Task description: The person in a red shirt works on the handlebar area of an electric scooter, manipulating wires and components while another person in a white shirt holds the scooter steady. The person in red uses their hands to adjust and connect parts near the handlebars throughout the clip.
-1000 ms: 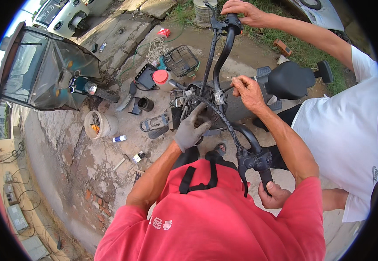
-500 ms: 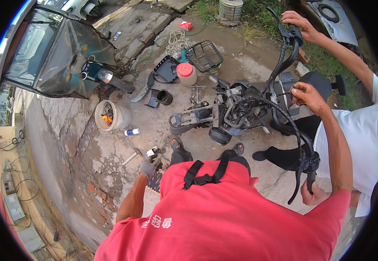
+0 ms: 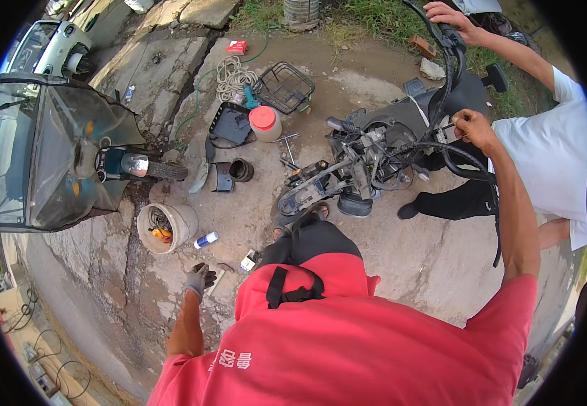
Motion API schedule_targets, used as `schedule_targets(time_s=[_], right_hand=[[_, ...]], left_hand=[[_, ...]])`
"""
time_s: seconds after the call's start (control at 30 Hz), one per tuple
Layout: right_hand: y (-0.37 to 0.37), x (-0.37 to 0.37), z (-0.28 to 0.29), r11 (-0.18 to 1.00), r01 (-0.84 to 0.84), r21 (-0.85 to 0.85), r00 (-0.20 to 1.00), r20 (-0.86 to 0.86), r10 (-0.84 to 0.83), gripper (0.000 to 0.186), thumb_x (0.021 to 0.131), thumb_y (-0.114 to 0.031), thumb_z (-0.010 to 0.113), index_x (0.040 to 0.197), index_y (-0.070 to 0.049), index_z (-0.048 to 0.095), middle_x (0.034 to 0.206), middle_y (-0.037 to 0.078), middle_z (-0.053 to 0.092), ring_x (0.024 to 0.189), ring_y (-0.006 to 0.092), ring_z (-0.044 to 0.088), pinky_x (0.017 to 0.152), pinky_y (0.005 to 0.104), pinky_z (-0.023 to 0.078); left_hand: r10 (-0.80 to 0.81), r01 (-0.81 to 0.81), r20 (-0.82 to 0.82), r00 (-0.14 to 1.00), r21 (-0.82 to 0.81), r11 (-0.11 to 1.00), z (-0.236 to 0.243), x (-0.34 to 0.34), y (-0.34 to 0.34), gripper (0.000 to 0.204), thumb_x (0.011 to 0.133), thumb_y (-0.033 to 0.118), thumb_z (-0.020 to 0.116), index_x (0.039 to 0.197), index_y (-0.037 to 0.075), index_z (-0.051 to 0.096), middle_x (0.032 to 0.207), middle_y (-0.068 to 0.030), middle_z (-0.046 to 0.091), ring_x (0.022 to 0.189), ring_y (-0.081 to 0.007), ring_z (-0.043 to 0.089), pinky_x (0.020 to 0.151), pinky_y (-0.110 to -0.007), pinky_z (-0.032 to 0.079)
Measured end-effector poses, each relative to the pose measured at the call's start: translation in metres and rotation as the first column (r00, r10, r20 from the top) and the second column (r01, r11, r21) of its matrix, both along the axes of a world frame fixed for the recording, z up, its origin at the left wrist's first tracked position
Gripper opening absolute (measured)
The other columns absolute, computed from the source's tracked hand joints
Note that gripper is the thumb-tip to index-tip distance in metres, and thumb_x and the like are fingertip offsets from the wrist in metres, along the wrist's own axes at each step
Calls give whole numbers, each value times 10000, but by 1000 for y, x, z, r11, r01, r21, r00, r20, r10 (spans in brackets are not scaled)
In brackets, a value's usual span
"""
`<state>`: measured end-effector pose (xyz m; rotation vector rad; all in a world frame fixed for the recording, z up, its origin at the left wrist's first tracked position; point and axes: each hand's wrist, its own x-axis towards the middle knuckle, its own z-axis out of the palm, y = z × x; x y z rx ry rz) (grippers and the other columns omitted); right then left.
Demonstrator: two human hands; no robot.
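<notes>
My left hand (image 3: pixel 199 279), in a grey work glove, hovers over the concrete with its fingers stretched out, beside a hammer (image 3: pixel 219 279) and a small white box (image 3: pixel 249 261). My bare right hand (image 3: pixel 475 130) is closed in a pinch near the handlebar (image 3: pixel 450 74) of a partly stripped scooter (image 3: pixel 374 162). Between its fingers is something thin and dark, too small to name. A person in a white shirt grips the far end of the handlebar with one hand (image 3: pixel 450 20); their other hand is hidden behind my right arm.
On the ground lie a bucket (image 3: pixel 186 223) with tools, a blue-and-white bottle (image 3: pixel 206 240), a red-lidded jar (image 3: pixel 266 128), a black basket (image 3: pixel 285 88), a T-handle wrench (image 3: pixel 289 145) and coiled rope (image 3: pixel 231 80). A covered three-wheeler (image 3: pixel 57 155) stands left.
My left hand has moved left, away from the small white box, and its fingers have spread. My right hand stays pinched by the handlebar. The whole view has shifted and turned.
</notes>
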<state>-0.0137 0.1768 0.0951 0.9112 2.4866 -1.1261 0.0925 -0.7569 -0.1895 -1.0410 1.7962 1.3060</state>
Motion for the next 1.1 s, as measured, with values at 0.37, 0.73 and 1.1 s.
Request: schedule_targets(time_s=[0.37, 0.73, 1.1], right_hand=[[5, 18, 0, 956, 221, -191, 965, -99, -243, 238, 1041, -239, 629, 993, -17, 701, 790, 29, 692, 688, 113, 641, 624, 272, 504], [0, 81, 58, 942, 301, 145, 912, -334, -240, 266, 1024, -170, 553, 1107, 45, 685, 802, 121, 720, 748, 231, 697, 741, 376, 545], [-70, 135, 49, 585, 446, 677, 895, -340, -289, 230, 1010, -228, 562, 1109, -59, 683, 910, 185, 738, 865, 403, 709, 773, 512, 544]], left_hand=[[-267, 323, -294, 918, 162, 932, 114, -147, 147, 550, 1047, 275, 666, 1503, 44, 462, 1067, -178, 765, 902, -286, 775, 763, -397, 640], [-603, 785, -586, 541, 96, 612, 184, -278, 344, 511, 1069, 185, 616, 1511, -23, 467, 1118, -168, 745, 990, -223, 742, 855, -348, 608], [-267, 917, -878, -398, -376, -132, 374, -321, 695, 410, 1037, 111, 626, 1418, -37, 591, 1166, -132, 744, 1063, -167, 700, 944, -311, 540]])
